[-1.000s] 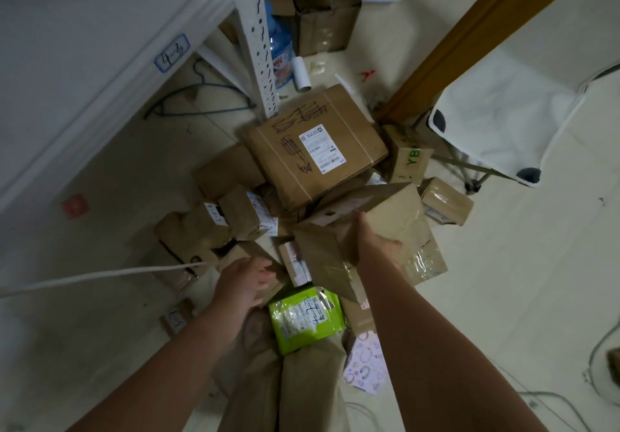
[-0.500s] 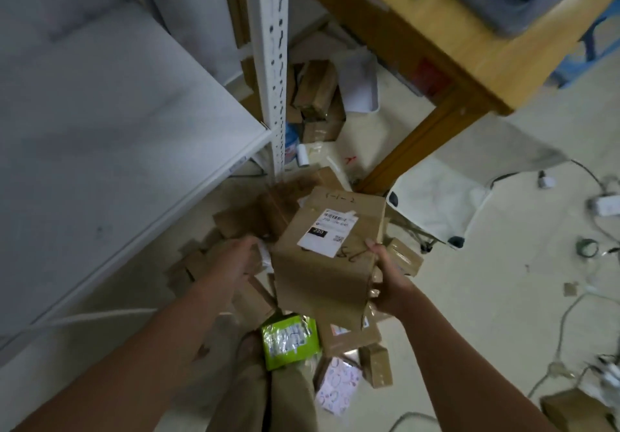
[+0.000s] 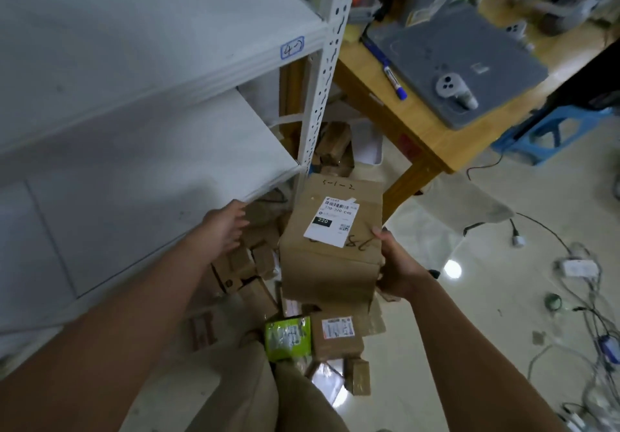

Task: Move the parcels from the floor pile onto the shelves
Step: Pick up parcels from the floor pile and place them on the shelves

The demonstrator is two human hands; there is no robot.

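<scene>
We see the box [image 3: 330,240] held up over the pile [image 3: 255,264], just right of the lower shelf [image 3: 167,163] corner and in front of the white post [image 3: 322,72]. Our right hand [image 3: 397,270] grips its right edge: the thumb lies on top beside the scribbled marks, and the other fingers [image 3: 385,292] curl under the side. Our left hand [image 3: 224,227] hangs apart from the box, to its left. Its fingers [image 3: 240,222] are loose and spread, holding nothing, close to the lower shelf's front edge.

The shelves are white and bare where we can see them. The upper shelf [image 3: 134,62] carries a small blue-framed tag [image 3: 292,47] on its lip. Brown parcels lie heaped on the pale glossy floor [image 3: 469,347], with a green parcel [image 3: 288,337] near our legs. Right of the post stands a wooden bench [image 3: 419,136] with a grey mat [image 3: 463,59] and a blue marker [image 3: 394,79] on it. A blue stool [image 3: 550,129] sits beyond it, and cables [image 3: 587,297] trail across the floor at far right.

The box is brown cardboard, creased at its near end. It has a white barcode label with a black "220" block, and "5-1-2" is handwritten along the far edge.
</scene>
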